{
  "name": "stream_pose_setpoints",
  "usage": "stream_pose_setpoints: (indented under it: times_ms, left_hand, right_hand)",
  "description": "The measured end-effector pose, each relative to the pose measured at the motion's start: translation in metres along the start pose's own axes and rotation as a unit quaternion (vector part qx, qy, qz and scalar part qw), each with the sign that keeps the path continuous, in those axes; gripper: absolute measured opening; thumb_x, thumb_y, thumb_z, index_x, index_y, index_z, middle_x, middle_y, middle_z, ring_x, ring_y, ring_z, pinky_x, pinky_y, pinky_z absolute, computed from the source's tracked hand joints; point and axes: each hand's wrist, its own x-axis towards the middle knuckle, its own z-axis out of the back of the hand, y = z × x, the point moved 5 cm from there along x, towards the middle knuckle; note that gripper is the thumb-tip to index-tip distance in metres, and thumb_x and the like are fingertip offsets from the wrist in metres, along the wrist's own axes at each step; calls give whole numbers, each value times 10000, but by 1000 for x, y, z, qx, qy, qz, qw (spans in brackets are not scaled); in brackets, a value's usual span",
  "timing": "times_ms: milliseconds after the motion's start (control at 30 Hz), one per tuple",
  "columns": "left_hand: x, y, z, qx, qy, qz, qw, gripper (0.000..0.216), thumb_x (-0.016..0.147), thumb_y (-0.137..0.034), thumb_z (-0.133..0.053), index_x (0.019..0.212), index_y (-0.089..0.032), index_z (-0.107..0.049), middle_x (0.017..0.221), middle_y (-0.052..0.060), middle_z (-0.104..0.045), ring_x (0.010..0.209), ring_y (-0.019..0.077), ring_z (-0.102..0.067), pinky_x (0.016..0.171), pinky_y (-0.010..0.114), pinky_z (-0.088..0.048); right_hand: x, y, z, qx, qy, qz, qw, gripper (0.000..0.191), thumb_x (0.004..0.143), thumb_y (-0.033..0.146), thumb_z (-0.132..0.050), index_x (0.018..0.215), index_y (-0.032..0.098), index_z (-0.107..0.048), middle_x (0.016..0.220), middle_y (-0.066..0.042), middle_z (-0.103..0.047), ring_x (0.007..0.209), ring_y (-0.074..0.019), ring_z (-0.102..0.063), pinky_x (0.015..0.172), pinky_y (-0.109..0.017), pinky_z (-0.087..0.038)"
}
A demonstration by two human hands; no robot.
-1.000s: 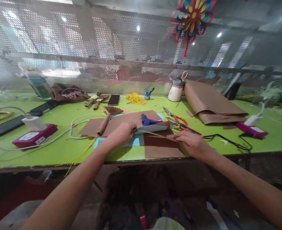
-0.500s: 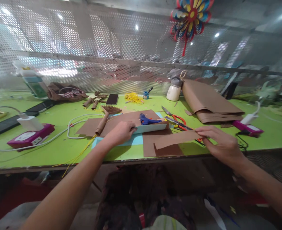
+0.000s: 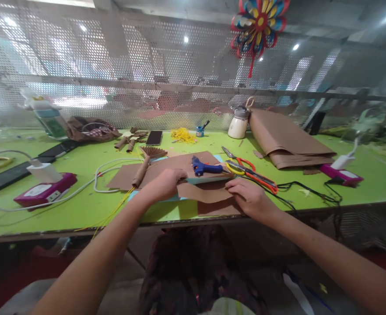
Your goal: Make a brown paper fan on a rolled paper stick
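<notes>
Between my hands spans a brown paper strip [image 3: 206,194], sagging slightly in the middle. My right hand [image 3: 250,199] pinches its right end. My left hand [image 3: 168,184] is closed at the front edge of a brown paper sheet [image 3: 166,168], close to the strip's left end; its fingertips are partly hidden. Light blue paper [image 3: 198,180] shows along that front edge. On the sheet lies a blue glue gun [image 3: 208,167], just beyond my hands. A rolled paper tube with a pleated fan end [image 3: 142,170] rests left of it. Scissors with orange handles [image 3: 261,179] lie near my right hand.
Purple power blocks [image 3: 45,190] with plugs and white cables [image 3: 97,175] lie at both sides. Folded brown paper [image 3: 288,135] and a cream jar [image 3: 238,124] stand at the back right. A phone [image 3: 154,138] and yellow strands [image 3: 183,135] lie behind. Black cords run right.
My right hand has moved left with the paper strip, bringing its left end close to my left hand. The scissors are now less covered. My left hand stays nearly in place.
</notes>
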Motion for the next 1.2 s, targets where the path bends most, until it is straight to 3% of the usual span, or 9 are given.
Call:
stream_pose_setpoints:
  times_ms: [267, 633, 767, 967, 1200]
  left_hand:
    - [-1, 5, 4, -15, 38, -18, 999, 245, 815, -201, -424, 888, -166, -655, 883, 67, -687, 806, 188, -600, 740, 268, -419]
    - [-2, -14, -1, 52, 39, -22, 998, 275, 870, -363, -436, 888, -177, -637, 836, 68, -662, 722, 193, -588, 628, 270, -391]
    - [-7, -22, -7, 143, 5, -38, 989, 138, 842, -213, -445, 882, -172, -571, 861, 89, -629, 732, 219, -577, 624, 300, -386]
    - [-13, -24, -14, 159, 2, -52, 986, 89, 842, -161, -438, 864, -180, -522, 849, 90, -607, 775, 232, -563, 686, 327, -413]
    - [-14, -21, -18, 155, 2, -49, 987, 94, 874, -189, -412, 854, -179, -503, 879, 97, -594, 773, 230, -561, 665, 326, -410]
  right_hand:
    - [2, -19, -10, -32, 34, 9, 999, 206, 850, 52, -455, 856, 170, -623, 957, -104, -685, 907, -198, -650, 813, -361, -547]
    - [29, 4, -32, -141, 74, -22, 987, 184, 847, 80, -496, 865, 151, -664, 853, -131, -657, 857, -261, -567, 749, -413, -505]
    - [23, 14, -19, -101, 94, -30, 990, 187, 837, 74, -508, 926, 159, -649, 894, -115, -660, 866, -239, -583, 773, -386, -505]
    - [10, -2, 14, -40, 18, -95, 995, 170, 822, 84, -530, 902, 194, -633, 856, -70, -657, 817, -209, -619, 747, -343, -506]
    - [4, -20, 11, -44, 27, -59, 997, 81, 849, 151, -563, 871, 184, -634, 860, -83, -613, 815, -210, -590, 738, -354, -498]
